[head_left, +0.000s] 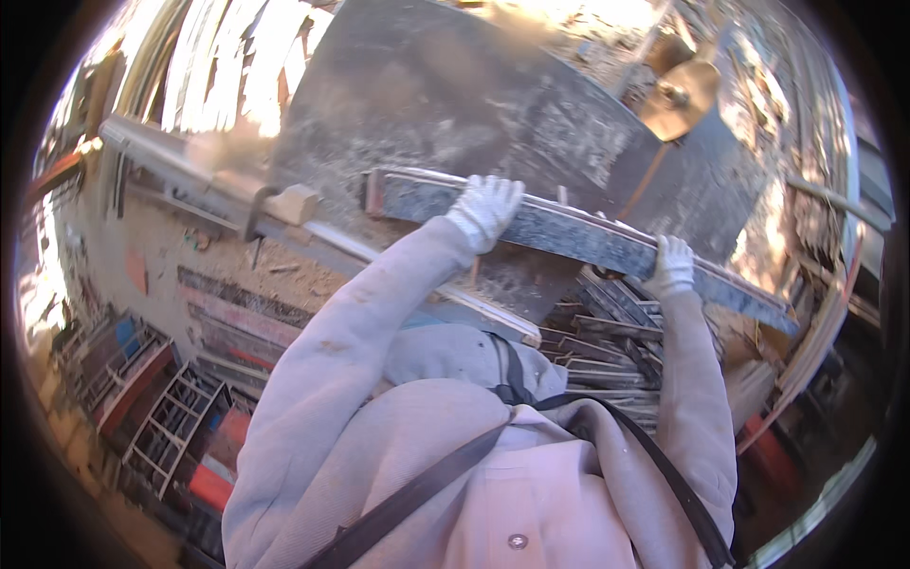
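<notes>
A long wooden board [580, 239] with a worn grey-blue face and a paler top edge lies across the near side of a dark work table. It slants from the middle left down to the right. My left hand [488, 211], in a white glove, is closed over its upper edge left of the middle. Farther right, my right hand [672, 266], gloved alike, grips the same edge. The undersides of my fingers are hidden behind the board. Beyond my right hand, a round saw blade [694, 102] stands at the table's far right, with a narrow slot in front of it.
The dusty table top [408, 95] spreads ahead of me. Along its left side runs a long rail [180, 175] with a small wood block [292, 204]. Stacked boards [607, 351] lie below my right arm. A metal rack [175, 422] stands low on the left.
</notes>
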Action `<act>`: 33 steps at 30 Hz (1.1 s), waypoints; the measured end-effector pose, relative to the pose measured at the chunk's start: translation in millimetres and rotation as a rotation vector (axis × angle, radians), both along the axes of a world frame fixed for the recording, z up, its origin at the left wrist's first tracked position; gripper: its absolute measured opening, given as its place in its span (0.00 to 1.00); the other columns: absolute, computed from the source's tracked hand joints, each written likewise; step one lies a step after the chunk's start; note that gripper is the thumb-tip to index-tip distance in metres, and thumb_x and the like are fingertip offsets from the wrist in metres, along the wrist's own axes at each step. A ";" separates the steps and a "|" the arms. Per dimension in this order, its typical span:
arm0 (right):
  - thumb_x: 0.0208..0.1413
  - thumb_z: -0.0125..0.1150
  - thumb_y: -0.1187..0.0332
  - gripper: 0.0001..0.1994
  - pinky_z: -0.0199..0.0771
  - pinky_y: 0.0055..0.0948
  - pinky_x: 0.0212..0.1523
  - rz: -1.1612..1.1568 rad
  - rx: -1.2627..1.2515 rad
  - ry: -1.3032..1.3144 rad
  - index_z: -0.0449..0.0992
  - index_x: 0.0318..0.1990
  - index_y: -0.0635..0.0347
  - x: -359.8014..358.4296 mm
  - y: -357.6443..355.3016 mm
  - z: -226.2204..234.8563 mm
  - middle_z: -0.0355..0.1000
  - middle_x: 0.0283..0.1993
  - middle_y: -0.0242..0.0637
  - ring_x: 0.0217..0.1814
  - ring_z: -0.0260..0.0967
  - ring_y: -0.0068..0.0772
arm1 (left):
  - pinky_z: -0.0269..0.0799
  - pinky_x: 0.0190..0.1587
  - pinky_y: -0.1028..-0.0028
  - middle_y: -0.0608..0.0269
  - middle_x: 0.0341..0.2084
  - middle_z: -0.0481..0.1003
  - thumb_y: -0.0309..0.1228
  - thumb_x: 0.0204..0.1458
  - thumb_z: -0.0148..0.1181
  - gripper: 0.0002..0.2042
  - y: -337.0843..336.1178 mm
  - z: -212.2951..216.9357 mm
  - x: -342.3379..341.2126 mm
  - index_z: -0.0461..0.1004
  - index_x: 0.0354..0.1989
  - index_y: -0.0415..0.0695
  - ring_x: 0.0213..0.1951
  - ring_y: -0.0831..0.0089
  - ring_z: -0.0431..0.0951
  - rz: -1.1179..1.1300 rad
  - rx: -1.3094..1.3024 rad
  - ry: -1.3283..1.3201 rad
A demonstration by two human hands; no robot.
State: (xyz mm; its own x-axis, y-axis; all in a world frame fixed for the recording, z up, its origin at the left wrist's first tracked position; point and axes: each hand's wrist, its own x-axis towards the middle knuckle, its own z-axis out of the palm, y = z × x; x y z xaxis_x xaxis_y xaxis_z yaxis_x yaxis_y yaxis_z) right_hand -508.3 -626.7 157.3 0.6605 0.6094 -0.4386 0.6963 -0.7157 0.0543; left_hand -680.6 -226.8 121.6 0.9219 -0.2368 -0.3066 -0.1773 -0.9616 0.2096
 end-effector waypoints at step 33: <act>0.51 0.69 0.29 0.41 0.80 0.52 0.55 -2.241 1.809 0.438 0.72 0.64 0.46 -45.3 -57.3 -79.8 0.74 0.62 0.33 0.59 0.74 0.40 | 0.68 0.57 0.53 0.47 0.51 0.69 0.39 0.29 0.80 0.50 -7.5 64.3 -29.9 0.61 0.65 0.37 0.53 0.48 0.71 0.052 -0.038 0.089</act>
